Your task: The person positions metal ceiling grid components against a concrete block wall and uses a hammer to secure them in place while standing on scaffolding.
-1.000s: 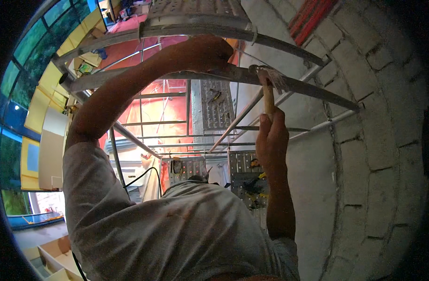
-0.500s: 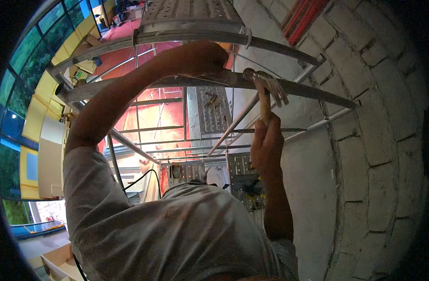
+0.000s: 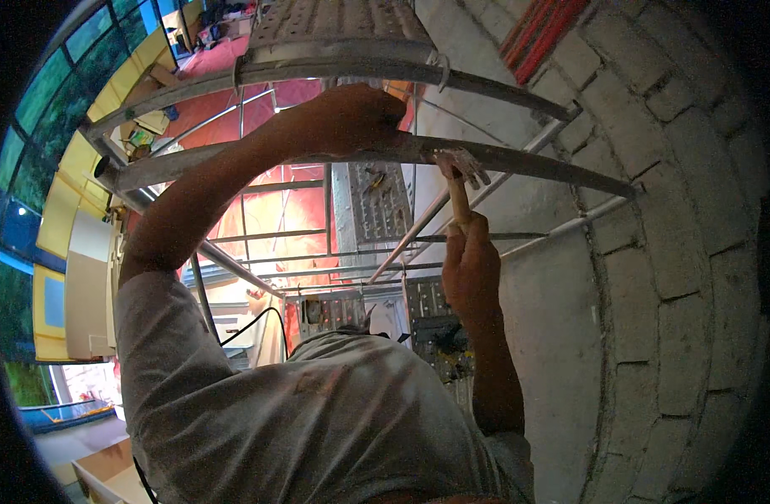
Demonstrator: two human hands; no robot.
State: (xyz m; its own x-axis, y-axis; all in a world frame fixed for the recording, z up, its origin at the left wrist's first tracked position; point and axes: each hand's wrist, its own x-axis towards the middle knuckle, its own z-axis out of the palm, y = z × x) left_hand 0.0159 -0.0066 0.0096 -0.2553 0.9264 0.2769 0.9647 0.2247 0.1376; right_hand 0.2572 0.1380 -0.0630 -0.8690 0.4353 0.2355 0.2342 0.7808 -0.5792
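In my right hand [image 3: 471,265] is a claw hammer [image 3: 460,197], its fingers wrapped around the pale wooden handle. The greyish, dusty head points away from me and lies against or just in front of a thick scaffold tube [image 3: 553,172]; contact cannot be made out. My left hand [image 3: 372,118] is closed around the same tube, left of the hammer head. That forearm reaches across from the left, along the tube, and the fingertips are hidden behind it.
Perforated metal scaffold planks [image 3: 339,25] lie beyond the tubes, with another plank [image 3: 377,202] lower down. A pale block wall [image 3: 654,311] rises on the right. Reddish floor [image 3: 288,218] shows far below between thinner bars. Tall windows [image 3: 83,63] line the left.
My right hand and the hammer have shifted slightly left and toward me. My left hand stays on the tube, a little lower in the picture.
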